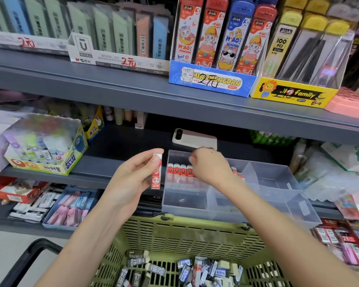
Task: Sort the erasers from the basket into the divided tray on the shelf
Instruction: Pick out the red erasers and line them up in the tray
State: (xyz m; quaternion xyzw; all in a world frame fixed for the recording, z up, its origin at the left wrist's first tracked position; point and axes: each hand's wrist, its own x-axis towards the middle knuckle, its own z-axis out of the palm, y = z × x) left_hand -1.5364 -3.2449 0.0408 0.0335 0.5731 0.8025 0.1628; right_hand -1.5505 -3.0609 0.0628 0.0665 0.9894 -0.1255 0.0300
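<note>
Shop shelf (116, 177) — left hand (131, 179) pinches red eraser (157, 171), right hand's (210, 166) grip unclear over clear tray (278, 195).

Head view, single, wide-angle: worn high, facing forward and down at close range. Landmark: clear divided tray (278, 195) at centre. Shelves above it and to both sides; green basket (182, 235) directly below, nearest the camera.

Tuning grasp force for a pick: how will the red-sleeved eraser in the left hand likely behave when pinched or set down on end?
The red-sleeved eraser is held upright by the left hand at its top end without sagging, so probably stiff and light. Its boxy shape shouldn't roll. Tall and narrow, it may tip unless leaned against the row of red erasers in the divided tray.
</note>
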